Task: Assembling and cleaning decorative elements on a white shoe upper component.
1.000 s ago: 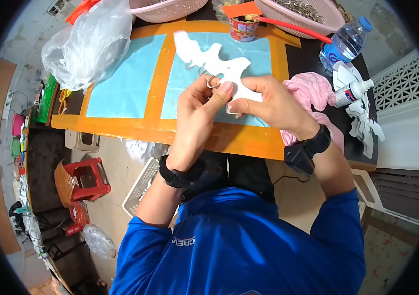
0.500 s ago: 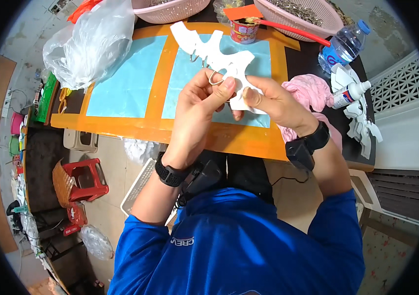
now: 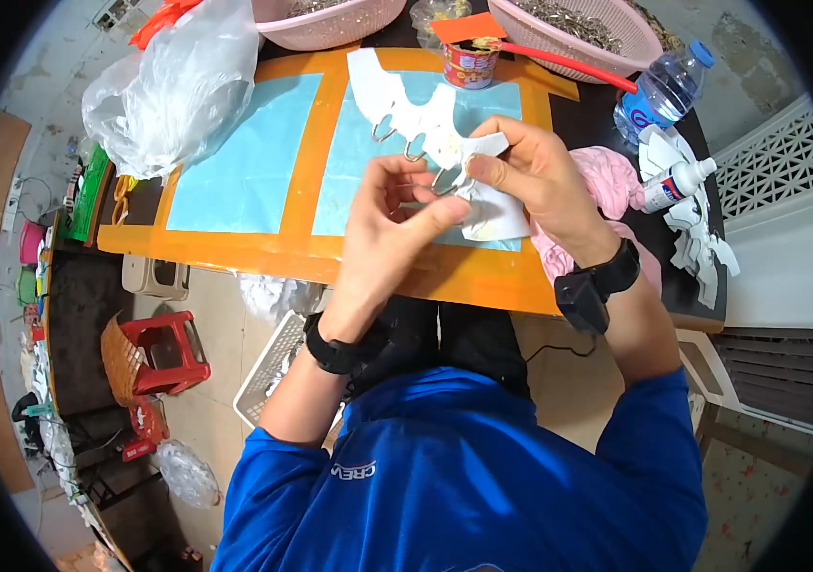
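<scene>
A white scalloped strip (image 3: 430,116), stiff like card or thin plastic, slants over the table in front of me. Several curved metal rings (image 3: 414,149) hang along its left edge. My right hand (image 3: 535,176) pinches the strip near its lower part, thumb on top, fingers behind. My left hand (image 3: 392,205) is beside the lowest ring, its thumb stretched toward the strip and its fingers parted and half curled. Whether the left fingertips touch that ring is hard to make out. The strip's lower end (image 3: 494,217) hangs under my right hand.
Glue cup (image 3: 471,67) with a red-handled tool (image 3: 568,65) across it stands at the back, between pink baskets (image 3: 330,21) of metal parts. Right: water bottle (image 3: 666,91), white squeeze bottle (image 3: 678,184), pink cloth (image 3: 605,179), more white strips (image 3: 697,238). Left: plastic bag (image 3: 177,91), yellow-handled scissors (image 3: 122,198).
My left hand has loosened from the strip, its thumb moving down and away. The strip has shifted slightly right and turned steeper. My right hand keeps its pinch.
</scene>
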{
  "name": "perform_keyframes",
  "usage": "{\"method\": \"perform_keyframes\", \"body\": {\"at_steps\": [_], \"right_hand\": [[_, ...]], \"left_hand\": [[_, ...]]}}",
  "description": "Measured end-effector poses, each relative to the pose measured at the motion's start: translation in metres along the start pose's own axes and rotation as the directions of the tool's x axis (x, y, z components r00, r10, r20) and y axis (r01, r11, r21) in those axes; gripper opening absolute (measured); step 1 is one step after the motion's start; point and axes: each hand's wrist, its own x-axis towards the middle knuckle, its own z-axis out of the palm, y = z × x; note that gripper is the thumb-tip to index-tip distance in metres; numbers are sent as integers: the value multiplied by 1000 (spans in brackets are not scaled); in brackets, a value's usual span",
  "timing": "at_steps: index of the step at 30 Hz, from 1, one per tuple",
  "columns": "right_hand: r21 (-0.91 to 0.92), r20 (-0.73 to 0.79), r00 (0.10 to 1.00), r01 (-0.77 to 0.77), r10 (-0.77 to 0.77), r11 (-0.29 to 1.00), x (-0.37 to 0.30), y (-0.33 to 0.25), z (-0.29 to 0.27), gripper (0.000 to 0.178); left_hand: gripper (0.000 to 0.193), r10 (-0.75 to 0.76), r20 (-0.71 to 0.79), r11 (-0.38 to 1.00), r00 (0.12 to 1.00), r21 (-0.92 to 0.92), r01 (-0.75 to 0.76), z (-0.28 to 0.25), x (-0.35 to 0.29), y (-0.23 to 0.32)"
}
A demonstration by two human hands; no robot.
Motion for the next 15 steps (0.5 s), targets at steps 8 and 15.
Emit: {"method": "perform_keyframes", "body": {"at_steps": [8, 15], "right_hand": [[-31, 22, 996, -91, 91, 995, -4, -1, 8, 13], [115, 141, 979, -164, 147, 980, -5, 1, 2, 14]], "left_hand": [[21, -177, 5, 941, 984, -291, 171, 6, -1, 9], [8, -338, 219, 702, 915, -589, 400, 3, -3, 12]]}}
